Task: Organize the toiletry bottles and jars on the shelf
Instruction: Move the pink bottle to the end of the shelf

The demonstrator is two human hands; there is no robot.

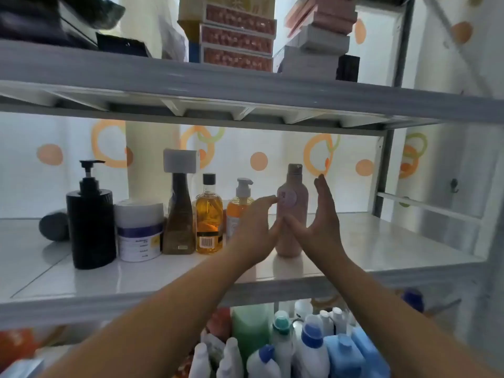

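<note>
Two loose, ungripping hands flank the upright pink bottle [296, 205] ending the shelf [381, 241] row: left hand [253, 226] nearer, fingertips touching its label, right hand [323, 218] flat just beside.

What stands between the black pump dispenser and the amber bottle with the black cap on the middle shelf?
In the head view, two things: a white jar beside the dispenser, then a brown bottle next to the amber bottle.
</note>
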